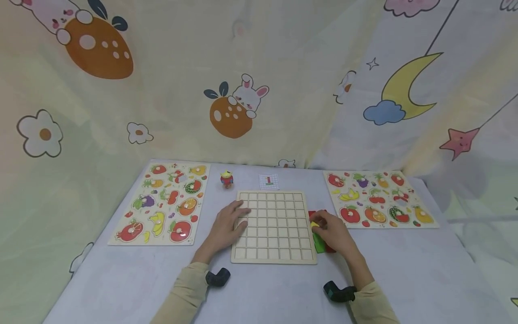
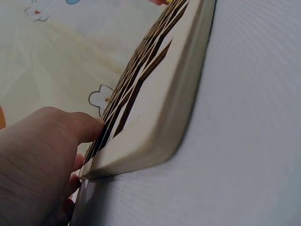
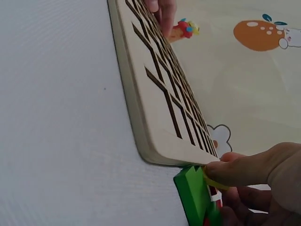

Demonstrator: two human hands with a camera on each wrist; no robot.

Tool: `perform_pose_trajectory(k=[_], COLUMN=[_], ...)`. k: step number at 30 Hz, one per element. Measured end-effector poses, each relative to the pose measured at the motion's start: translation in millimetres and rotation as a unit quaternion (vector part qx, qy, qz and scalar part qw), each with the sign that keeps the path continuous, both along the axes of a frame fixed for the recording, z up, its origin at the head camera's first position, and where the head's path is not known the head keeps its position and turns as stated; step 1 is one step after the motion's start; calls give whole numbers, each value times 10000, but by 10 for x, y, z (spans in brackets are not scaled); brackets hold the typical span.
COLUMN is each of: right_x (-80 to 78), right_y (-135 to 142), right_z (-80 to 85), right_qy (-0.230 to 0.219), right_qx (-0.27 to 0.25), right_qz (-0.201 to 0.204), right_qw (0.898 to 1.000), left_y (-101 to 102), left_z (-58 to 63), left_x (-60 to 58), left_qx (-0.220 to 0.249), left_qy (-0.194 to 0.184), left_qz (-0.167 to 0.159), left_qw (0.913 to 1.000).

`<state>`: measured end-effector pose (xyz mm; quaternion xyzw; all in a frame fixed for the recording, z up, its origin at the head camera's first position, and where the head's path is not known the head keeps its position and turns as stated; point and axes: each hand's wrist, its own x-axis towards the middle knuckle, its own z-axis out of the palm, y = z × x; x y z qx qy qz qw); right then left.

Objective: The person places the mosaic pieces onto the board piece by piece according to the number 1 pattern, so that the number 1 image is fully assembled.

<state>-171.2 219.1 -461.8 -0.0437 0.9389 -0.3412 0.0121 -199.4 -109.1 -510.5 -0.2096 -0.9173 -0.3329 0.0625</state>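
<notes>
A wooden grid board (image 1: pixel 273 261) lies flat on the table, its squares bare. My left hand (image 1: pixel 224 226) rests at the board's left side, fingers extended over the rim; the left wrist view shows the thumb (image 2: pixel 87 128) against the edge. Beside the board's right edge, my right hand (image 1: pixel 332 231) pinches a yellow block (image 3: pixel 216 183) between thumb and fingers. A green block (image 3: pixel 192 193) with a notched end lies just under that hand. Red blocks (image 1: pixel 330 250) show partly around it; the fingers hide the rest of the pile.
Fruit puzzle boards stand at left (image 1: pixel 170 202) and right (image 1: pixel 380 198). Behind the grid are a small toy figure (image 1: pixel 227 180) and a pattern card (image 1: pixel 269 182) with a red and green shape. A printed curtain (image 1: pixel 174 90) hangs behind the table.
</notes>
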Motion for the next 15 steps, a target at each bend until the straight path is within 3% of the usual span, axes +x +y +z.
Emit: perform_pose_trajectory(k=[6, 15], right_x=[-15, -37], right_y=[30, -6], right_z=[41, 76], right_qy=[-162, 167], right_qx=[-224, -539], right_qz=[-87, -6], right_qw=[9996, 9984], left_y=[-2, 3], left_z=[1, 17], left_x=[-7, 12], left_qx=[-29, 30], left_qy=[-42, -9], left_qz=[-4, -59], left_qw=[10000, 10000])
